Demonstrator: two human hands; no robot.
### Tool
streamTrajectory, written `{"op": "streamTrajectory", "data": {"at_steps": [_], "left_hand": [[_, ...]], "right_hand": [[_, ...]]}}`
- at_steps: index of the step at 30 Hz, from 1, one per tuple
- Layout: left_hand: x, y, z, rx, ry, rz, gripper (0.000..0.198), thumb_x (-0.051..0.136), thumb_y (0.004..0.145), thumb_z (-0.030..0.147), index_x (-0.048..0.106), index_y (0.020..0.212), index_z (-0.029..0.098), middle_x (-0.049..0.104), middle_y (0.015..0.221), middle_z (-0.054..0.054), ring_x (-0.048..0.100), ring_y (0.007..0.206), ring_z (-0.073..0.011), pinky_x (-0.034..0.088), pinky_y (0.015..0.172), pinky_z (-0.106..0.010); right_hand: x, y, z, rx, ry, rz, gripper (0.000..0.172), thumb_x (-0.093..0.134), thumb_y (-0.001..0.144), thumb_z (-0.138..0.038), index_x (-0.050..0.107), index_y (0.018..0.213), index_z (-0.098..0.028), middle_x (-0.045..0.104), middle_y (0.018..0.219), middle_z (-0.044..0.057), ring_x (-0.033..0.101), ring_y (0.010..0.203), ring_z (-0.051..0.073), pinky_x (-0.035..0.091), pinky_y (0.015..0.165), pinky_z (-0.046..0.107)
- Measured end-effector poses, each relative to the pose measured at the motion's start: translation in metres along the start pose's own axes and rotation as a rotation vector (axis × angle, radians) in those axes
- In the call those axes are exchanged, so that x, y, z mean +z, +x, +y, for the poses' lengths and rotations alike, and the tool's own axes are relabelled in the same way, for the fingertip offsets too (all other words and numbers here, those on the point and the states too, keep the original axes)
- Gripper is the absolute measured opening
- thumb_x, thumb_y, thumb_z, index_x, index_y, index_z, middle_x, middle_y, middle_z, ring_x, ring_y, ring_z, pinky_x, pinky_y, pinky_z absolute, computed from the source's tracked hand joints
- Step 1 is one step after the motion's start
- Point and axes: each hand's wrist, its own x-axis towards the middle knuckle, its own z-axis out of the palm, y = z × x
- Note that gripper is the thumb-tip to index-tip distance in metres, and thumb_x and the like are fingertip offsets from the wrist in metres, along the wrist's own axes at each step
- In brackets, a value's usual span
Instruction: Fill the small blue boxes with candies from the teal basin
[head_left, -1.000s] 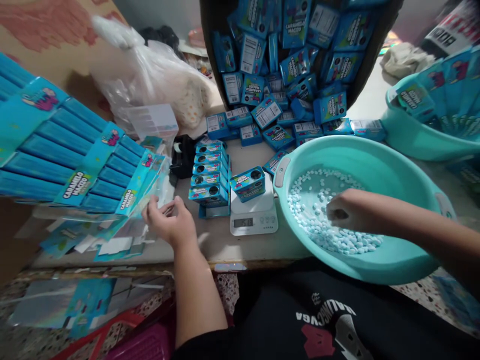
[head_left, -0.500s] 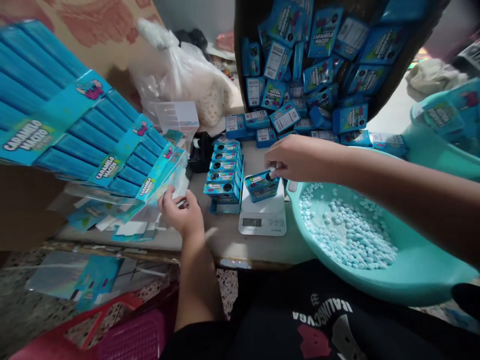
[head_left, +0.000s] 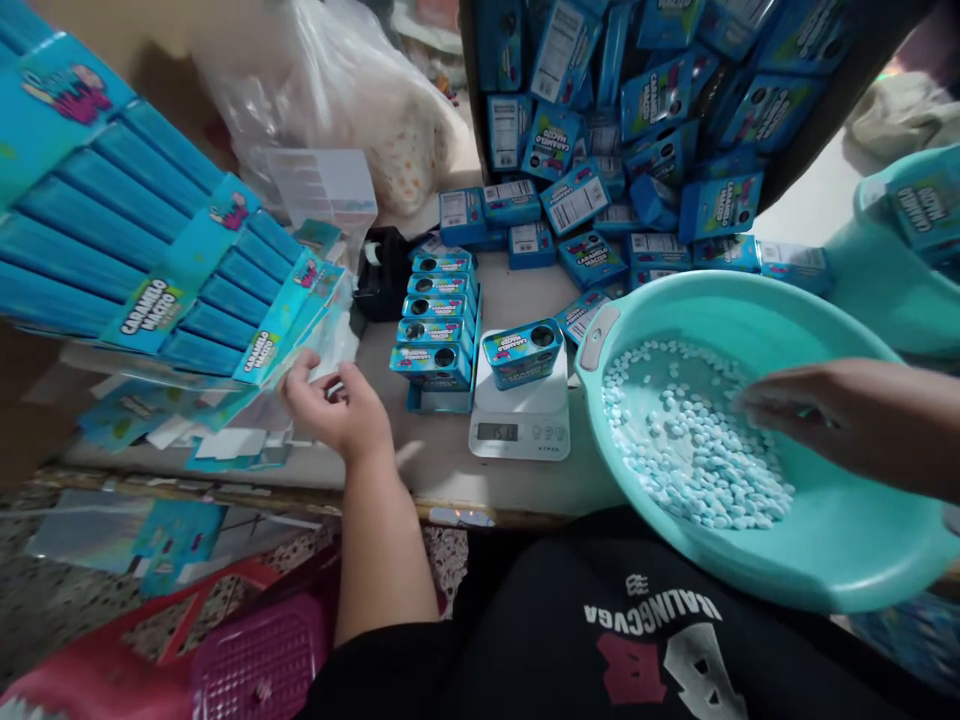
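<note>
— So, where's the right hand (head_left: 787, 410)?
— Over the teal basin (head_left: 847, 560), above the pale blue candies (head_left: 697, 450). Its fingers are drawn together and curled down towards the candies; whether they pinch any, I cannot tell.
— And the left hand (head_left: 334, 405)?
— On the table (head_left: 442, 470), fingers loosely curled, tips touching clear wrappers (head_left: 330, 340) at the edge of the flat blue cartons (head_left: 150, 260).
— What's between the hands?
— A small blue box (head_left: 523, 353) with a round hole on top, sitting on a white scale (head_left: 520, 420). Just left of it stands a row of the same boxes (head_left: 436, 320). Behind, more of them spill from a dark tub (head_left: 817, 130).
</note>
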Motion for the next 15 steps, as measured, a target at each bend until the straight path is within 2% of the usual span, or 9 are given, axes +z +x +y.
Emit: {"op": "streamTrajectory", "data": {"at_steps": [2,4,7,10,15], "left_hand": [[0.000,0.000,0.000,0.000,0.001,0.000,0.044,0.061,0.079,0.025,0.063,0.119,0.006,0.061,0.122,-0.018,0.065,0.093,-0.0186,0.057,0.075,-0.031],[-0.001,0.002,0.001,-0.009,-0.010,0.003,0.045,0.060,0.080,0.026,0.062,0.120,0.006,0.061,0.122,-0.018,0.065,0.091,-0.0182,0.057,0.076,-0.032],[-0.004,0.009,0.009,0.049,-0.071,0.063,0.044,0.060,0.080,0.025,0.062,0.119,0.004,0.060,0.121,-0.019,0.063,0.078,-0.0158,0.055,0.072,-0.034],[-0.008,0.021,0.030,0.192,-0.145,0.104,0.039,0.060,0.084,0.026,0.061,0.117,0.004,0.057,0.121,-0.018,0.058,0.069,-0.0132,0.052,0.066,-0.035],[-0.015,0.032,0.081,0.437,-0.243,0.093,0.029,0.062,0.091,0.033,0.063,0.107,0.009,0.061,0.111,-0.012,0.059,0.068,-0.0126,0.053,0.061,-0.034]], "right_hand": [[0.024,-0.012,0.018,0.110,0.095,-0.126,0.054,0.043,0.079,-0.059,0.076,0.103,-0.024,0.077,0.115,0.012,0.073,0.105,0.036,0.057,0.091,0.054],[0.049,-0.017,0.026,0.163,0.184,-0.198,0.056,0.046,0.079,-0.061,0.075,0.108,-0.022,0.077,0.114,0.014,0.074,0.103,0.034,0.058,0.091,0.050],[0.077,-0.013,0.025,0.117,0.213,-0.180,0.054,0.053,0.079,-0.057,0.074,0.112,-0.020,0.076,0.114,0.014,0.072,0.102,0.033,0.057,0.090,0.048],[0.087,-0.006,0.014,0.022,0.188,-0.171,0.047,0.060,0.079,-0.049,0.075,0.113,-0.020,0.074,0.118,0.014,0.070,0.105,0.034,0.053,0.093,0.047],[0.087,-0.002,0.004,0.007,0.199,-0.197,0.042,0.065,0.078,-0.044,0.076,0.111,-0.020,0.073,0.117,0.013,0.068,0.109,0.034,0.051,0.097,0.047]]}}
